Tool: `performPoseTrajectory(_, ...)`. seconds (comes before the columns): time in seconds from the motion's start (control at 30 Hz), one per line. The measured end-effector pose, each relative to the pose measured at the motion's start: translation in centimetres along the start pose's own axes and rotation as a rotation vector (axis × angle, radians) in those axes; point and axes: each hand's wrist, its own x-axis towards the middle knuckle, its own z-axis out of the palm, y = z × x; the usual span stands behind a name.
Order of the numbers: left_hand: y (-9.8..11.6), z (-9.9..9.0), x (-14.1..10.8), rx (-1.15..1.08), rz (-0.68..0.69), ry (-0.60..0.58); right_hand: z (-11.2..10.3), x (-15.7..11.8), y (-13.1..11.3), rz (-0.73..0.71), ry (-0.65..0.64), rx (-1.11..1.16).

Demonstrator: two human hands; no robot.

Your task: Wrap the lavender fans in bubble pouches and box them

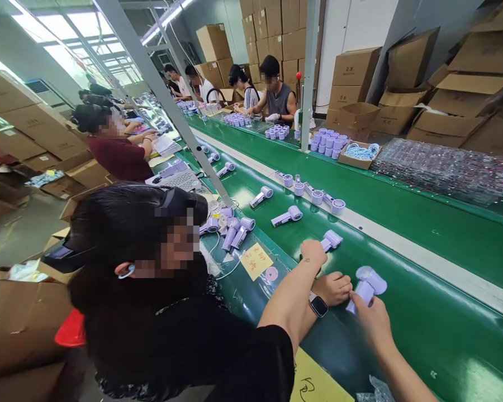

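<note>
Gripping one lilac handheld unit (371,281) over the green belt (436,307), your left hand (376,325) has its fingers closed about the lower handle; your right is out of sight. Grasping this one looks done — whether anything remains to be done to it, you can't tell from here. Three more units show clearly along the near lane, the nearest unit (333,239) by a co-worker's hand (315,254); that person's other hand (332,288) is just beside yours. Count four lilac rings (317,196) along the white strip and two yellow sheets (257,261); the piled units overlap — no sure count.
</note>
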Motion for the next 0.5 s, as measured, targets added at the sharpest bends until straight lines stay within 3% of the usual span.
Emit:
performPoseTrajectory(0.1, -3.5, -1.5, -0.5, 0.021, -0.039, -0.039, 0.2, -2.1, -3.2, -0.109, 0.028, 0.011)
performPoseTrajectory(0.2, -8.7, -3.7, -2.1, 0.044, -0.148, -0.046, 2.5, -3.2, -6.5, -0.226, -0.108, 0.024)
performPoseTrajectory(0.33, -16.0, -6.3, -5.0, 0.075, -0.311, -0.052, 9.3, -4.3, -10.1, -0.226, -0.312, -0.001)
performPoseTrajectory(0.5, -21.9, -6.8, -7.9, 0.100, -0.445, -0.070, 17.6, -6.1, -12.0, -0.147, -0.357, -0.051)
